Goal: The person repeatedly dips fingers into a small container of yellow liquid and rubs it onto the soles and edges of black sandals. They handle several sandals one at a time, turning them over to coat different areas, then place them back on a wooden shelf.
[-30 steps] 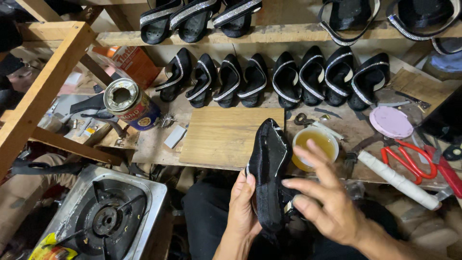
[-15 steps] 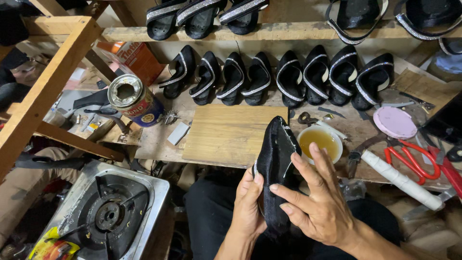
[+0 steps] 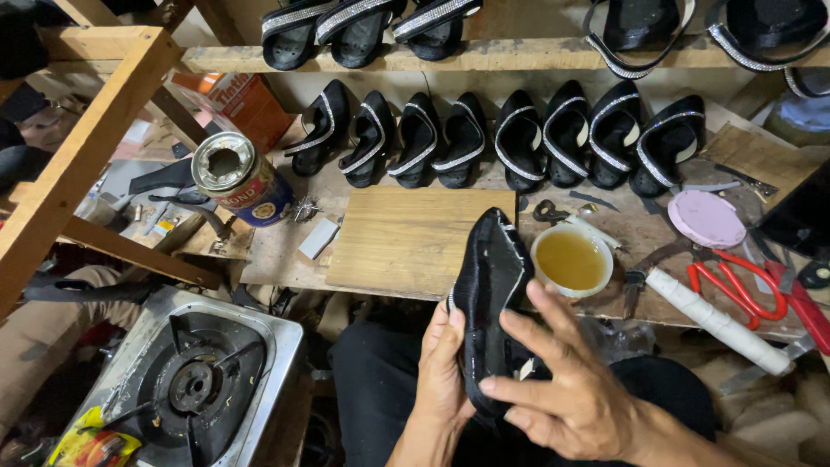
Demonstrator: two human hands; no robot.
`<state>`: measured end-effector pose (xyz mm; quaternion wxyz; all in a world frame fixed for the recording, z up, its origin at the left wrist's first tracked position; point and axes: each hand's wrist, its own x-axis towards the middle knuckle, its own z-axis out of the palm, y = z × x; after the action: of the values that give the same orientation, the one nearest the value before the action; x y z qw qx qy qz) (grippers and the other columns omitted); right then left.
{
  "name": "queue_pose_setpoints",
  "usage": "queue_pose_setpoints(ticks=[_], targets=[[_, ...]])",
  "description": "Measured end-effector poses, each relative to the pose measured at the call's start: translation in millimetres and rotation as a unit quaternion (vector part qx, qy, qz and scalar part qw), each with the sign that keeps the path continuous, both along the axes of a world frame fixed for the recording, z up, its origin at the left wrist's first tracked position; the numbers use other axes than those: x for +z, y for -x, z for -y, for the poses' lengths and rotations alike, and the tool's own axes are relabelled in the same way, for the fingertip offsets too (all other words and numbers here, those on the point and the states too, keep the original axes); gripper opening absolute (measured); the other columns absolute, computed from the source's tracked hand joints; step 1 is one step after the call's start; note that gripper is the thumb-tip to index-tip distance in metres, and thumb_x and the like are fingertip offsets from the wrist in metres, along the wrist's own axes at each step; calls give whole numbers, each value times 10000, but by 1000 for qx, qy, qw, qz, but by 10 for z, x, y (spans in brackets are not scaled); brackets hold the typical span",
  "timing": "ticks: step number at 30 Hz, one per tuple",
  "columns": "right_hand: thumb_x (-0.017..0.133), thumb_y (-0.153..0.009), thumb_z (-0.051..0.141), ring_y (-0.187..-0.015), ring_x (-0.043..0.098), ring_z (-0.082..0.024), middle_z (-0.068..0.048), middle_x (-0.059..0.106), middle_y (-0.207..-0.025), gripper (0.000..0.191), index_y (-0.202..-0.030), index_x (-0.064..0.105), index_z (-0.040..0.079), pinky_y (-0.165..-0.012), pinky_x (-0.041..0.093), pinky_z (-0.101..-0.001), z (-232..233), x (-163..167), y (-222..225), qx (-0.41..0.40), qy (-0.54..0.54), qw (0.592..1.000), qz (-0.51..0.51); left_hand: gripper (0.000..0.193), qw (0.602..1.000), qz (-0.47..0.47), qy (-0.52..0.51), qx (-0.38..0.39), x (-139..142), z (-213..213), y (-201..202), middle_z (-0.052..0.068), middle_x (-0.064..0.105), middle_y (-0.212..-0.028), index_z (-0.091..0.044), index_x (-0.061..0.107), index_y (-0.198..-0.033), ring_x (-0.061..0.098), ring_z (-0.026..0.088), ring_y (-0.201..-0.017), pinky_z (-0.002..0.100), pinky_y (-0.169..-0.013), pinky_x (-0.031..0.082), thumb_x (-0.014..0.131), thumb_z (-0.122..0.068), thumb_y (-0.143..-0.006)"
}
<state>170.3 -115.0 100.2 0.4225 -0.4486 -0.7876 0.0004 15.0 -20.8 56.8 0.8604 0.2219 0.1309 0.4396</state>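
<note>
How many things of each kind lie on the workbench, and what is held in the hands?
Black shoe uppers in the row on the bench: 8
Cup of yellow glue: 1
Red scissors: 1
Pink round lid: 1
Metal can: 1
Black upper held by left hand and right hand: 1
Total: 13

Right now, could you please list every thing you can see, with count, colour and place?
shoe upper: 1, black, held between both hands
bowl of glue: 1, white with amber liquid, right of the board
wooden board: 1, light brown, bench centre
sandals: 8, black with silver trim, row behind the board; more on the shelf above
tin can: 1, silver top, bench left
gas stove: 1, steel, lower left
scissors: 1, red handles, right
left hand: 1, under the upper
right hand: 1, on the upper
</note>
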Motion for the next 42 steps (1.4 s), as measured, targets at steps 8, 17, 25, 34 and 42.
queue_pose_setpoints(ticks=[8,17,25,34,42], targets=[[765,-791,411,-1562,255,-410,-149,430,-1604,436,-1080,780,85,-1261,239,-551,-340,-134,-700,-296,73,952,27,277,999,-16,-1,44,-125,-113,124,113,705,-1140,-40,561,-1259,706,165,-919,303,-791,597,527,-219,-1050],[581,-913,602,-1605,200,-438,-164,327,-1695,510,-1082,761,156,-1295,185,-609,-303,-366,-955,-301,82,949,36,304,999,0,-13,49,-113,-120,96,123,705,-1140,-28,554,-1287,704,162,-915,302,-793,592,528,-243,-1073],[693,-866,434,-1541,286,-442,-194,439,-1606,375,-1000,796,100,-1233,256,-550,-282,-319,-927,-306,90,947,28,360,998,-24,6,59,-39,-114,57,114,706,-1152,-35,553,-1296,707,167,-927,309,-812,592,528,-271,-1024],[582,-960,330,-1568,292,-402,-174,525,-1526,307,-921,790,107,-1291,178,-540,21,-19,-311,-136,77,983,-96,342,999,0,-8,52,-96,-127,-45,106,692,-1111,-44,535,-1305,688,159,-894,310,-769,585,534,-292,-1069],[539,-993,428,-1572,28,-489,-167,310,-1642,410,-1273,716,187,-1234,11,-670,18,-45,240,-53,7,998,19,312,999,-4,9,35,-33,-68,-121,128,690,-1183,-40,540,-1265,699,178,-1015,325,-904,587,543,-274,-1058]])
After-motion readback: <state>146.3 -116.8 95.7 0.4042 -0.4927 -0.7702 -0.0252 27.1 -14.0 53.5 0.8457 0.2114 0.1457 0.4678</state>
